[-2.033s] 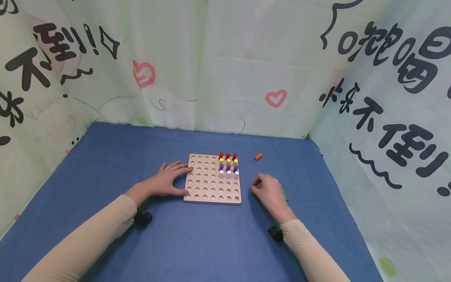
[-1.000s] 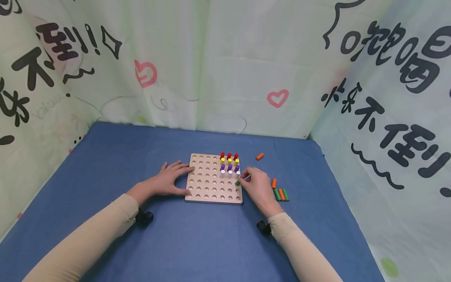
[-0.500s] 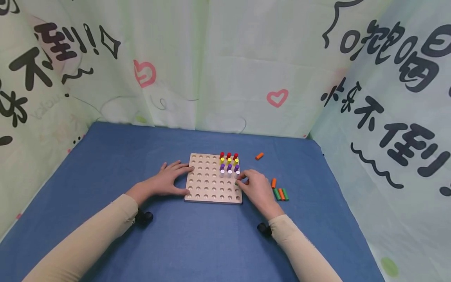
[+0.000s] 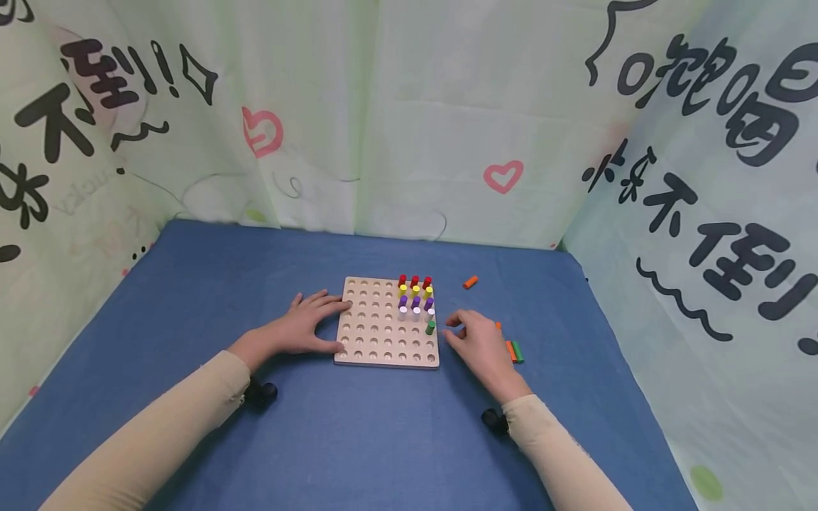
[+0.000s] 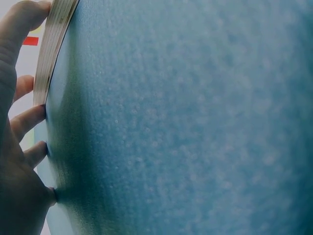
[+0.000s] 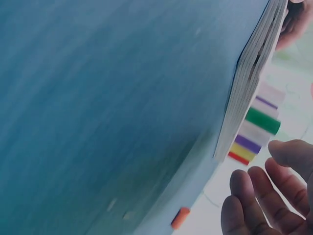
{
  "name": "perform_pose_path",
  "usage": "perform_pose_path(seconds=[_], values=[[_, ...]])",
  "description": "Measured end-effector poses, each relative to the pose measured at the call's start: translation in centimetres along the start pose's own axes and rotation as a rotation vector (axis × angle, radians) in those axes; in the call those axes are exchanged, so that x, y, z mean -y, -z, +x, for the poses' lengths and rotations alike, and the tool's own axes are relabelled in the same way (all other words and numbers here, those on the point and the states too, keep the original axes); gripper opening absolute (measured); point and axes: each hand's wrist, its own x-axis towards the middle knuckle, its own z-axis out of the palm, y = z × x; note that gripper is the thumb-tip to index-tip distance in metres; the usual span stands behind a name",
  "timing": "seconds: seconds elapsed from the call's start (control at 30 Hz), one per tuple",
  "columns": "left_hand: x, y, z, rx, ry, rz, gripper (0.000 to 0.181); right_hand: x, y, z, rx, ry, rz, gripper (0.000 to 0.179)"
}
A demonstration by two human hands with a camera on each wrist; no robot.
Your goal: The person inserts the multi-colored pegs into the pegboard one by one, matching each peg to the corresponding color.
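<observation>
A wooden peg board (image 4: 373, 341) with rows of round holes lies on the blue table. My left hand (image 4: 294, 328) rests on its left edge, thumb and fingers spread. Red pegs (image 4: 415, 281), yellow pegs (image 4: 416, 292), purple pegs (image 4: 416, 303) and white pegs (image 4: 417, 314) stand in rows at the board's back right. In front of the rightmost white one stands a green peg (image 4: 431, 328). Just right of the board is my right hand (image 4: 488, 348), apart from it and holding nothing. The right wrist view shows the fingers (image 6: 242, 188) apart from the thumb.
Right of my right hand lie a loose green peg (image 4: 518, 352) and an orange peg (image 4: 510, 351), partly covered by the hand. Another orange peg (image 4: 470, 282) lies beyond the board's back right corner. Printed curtains (image 4: 422, 113) enclose the table's back and sides.
My right hand brought a green peg to the board, set it in the right column and let go. It has since drawn back to the right. The left hand stays on the board.
</observation>
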Motion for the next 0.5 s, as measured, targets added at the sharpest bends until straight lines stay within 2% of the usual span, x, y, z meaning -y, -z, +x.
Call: perform_pose_path(seconds=[0.33,0.5], values=[[0.0,0.0,0.0,-0.006,-0.004,0.010,0.089,-3.1,1.7,-1.1,-0.014,-0.048,-0.093,0.010],[0.0,0.0,-0.1,-0.006,-0.004,0.011,0.089,-5.0,2.4,-2.0,0.005,-0.062,-0.117,0.013]])
